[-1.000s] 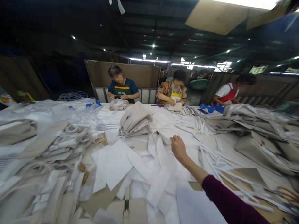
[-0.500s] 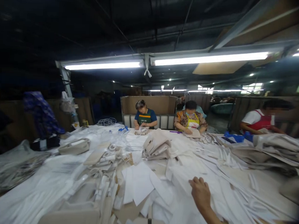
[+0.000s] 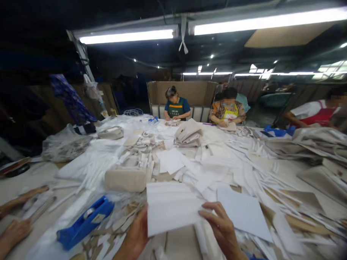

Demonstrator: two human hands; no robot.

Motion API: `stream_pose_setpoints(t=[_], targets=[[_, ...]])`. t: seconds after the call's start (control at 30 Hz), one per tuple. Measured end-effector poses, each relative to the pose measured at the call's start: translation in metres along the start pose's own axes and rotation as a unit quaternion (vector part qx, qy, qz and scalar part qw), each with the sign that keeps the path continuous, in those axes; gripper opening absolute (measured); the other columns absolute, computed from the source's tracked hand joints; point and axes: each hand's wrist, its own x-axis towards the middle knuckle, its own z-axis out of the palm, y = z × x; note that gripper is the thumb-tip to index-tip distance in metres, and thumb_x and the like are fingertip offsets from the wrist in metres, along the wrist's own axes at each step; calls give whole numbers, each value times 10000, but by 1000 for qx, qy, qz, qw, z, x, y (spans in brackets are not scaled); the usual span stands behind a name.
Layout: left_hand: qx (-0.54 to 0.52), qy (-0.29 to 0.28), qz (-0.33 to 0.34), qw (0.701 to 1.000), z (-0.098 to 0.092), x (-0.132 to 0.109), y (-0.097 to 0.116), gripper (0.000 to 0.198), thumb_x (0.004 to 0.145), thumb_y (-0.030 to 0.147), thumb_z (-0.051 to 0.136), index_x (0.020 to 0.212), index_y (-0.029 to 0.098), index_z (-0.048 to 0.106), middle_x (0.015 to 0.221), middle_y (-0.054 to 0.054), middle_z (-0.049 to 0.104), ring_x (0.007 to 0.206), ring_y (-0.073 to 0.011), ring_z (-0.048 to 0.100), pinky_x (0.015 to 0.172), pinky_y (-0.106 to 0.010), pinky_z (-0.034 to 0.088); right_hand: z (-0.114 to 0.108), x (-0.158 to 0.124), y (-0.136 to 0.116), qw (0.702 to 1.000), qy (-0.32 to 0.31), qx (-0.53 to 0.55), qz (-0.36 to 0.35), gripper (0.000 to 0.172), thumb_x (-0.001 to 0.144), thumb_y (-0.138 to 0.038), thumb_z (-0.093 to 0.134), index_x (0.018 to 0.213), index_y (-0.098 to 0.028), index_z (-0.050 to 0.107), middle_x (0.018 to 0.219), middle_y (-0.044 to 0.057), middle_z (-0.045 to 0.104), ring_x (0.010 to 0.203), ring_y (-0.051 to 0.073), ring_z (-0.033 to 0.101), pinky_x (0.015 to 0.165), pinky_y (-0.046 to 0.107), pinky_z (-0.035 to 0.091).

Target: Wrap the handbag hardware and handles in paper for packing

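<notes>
Across the cluttered worktable, we now grip a white sheet close before us, our left hand and right hand each pinching a lower corner. A second ago only the right reached far over the pile. A blue tape dispenser lies just left.

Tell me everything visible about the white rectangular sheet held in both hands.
The white rectangular sheet is plain, thin and matte, like paper or non-woven fabric; I cannot tell which. A faint crease runs along its length. It is held nearly flat, wider than tall, over the cluttered beige table. The left hand pinches its lower left corner; the right hand grips its right edge.
</notes>
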Motion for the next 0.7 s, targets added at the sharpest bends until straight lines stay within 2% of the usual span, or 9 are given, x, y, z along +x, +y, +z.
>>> stream_pose_setpoints(t=[0.07, 0.13, 0.2, 0.27, 0.33, 0.47, 0.57, 0.63, 0.7], targets=[[1, 11, -21, 1000, -4, -1, -6, 439, 693, 400, 673, 1072, 199, 578, 827, -45, 668, 671, -188, 628, 497, -254, 465, -5, -13, -10, 989, 27, 67, 127, 204, 830, -209, 561, 944, -302, 703, 1052, 50, 604, 1019, 203, 547, 878, 361, 454], [22, 2, -15, 1000, 0, -5, -15, 327, 658, 275, 693, 957, 178, 602, 706, -1, 629, 517, -106, 544, 400, -182, 345, -8, -22, -20, 942, 102, 175, 268, 237, 795, -284, 619, 1028, -289, 667, 1171, 46, 568, 1085, 214, 533, 932, 380, 435], [50, -20, 18, 998, 10, -10, -27, 237, 659, 235, 673, 874, 167, 598, 646, 17, 590, 456, -76, 479, 371, -173, 282, -6, -27, -30, 845, 170, 329, 385, 355, 780, -384, 627, 1116, -271, 607, 1226, 52, 554, 1106, 225, 539, 945, 409, 440], [92, -45, 52, 993, 25, -15, -41, 222, 692, 265, 643, 881, 165, 584, 629, 13, 582, 445, -85, 481, 384, -191, 309, -1, -31, -40, 743, 176, 455, 458, 407, 767, -462, 618, 1107, -238, 595, 1177, 68, 596, 1070, 240, 571, 915, 434, 468], [150, -101, 48, 982, 39, -18, -54, 281, 723, 320, 617, 947, 157, 570, 644, -6, 598, 460, -113, 516, 412, -219, 362, 5, -32, -45, 700, 154, 492, 494, 426, 714, -432, 677, 1067, -204, 606, 1102, 76, 642, 1020, 249, 599, 886, 433, 491], [307, -238, 32, 921, 55, -7, -70, 414, 744, 403, 581, 1053, 128, 563, 846, -86, 643, 695, -184, 604, 563, -284, 468, -4, -25, -26, 744, 274, 384, 473, 555, 595, -242, 759, 1116, -179, 576, 1071, 54, 657, 974, 206, 612, 902, 382, 495], [505, -185, 53, 841, 59, 20, -89, 463, 724, 434, 594, 1072, 130, 565, 904, -91, 646, 812, -209, 591, 710, -322, 466, -28, -24, 12, 764, 403, 269, 428, 566, 575, -219, 745, 1110, -162, 569, 1096, 60, 634, 965, 175, 605, 906, 359, 492], [590, -133, 28, 796, 63, 42, -110, 568, 664, 458, 651, 1100, 113, 534, 898, -101, 644, 833, -242, 590, 749, -348, 451, -41, -32, 40, 764, 441, 213, 421, 554, 556, -224, 742, 1079, -147, 576, 1085, 74, 631, 955, 176, 603, 894, 361, 497], [598, -118, 13, 792, 68, 62, -137, 729, 583, 398, 727, 1183, 86, 455, 958, -136, 625, 892, -281, 581, 758, -358, 444, -46, -45, 64, 761, 451, 178, 432, 555, 537, -244, 739, 1056, -134, 576, 1049, 81, 638, 942, 186, 603, 882, 371, 502]])
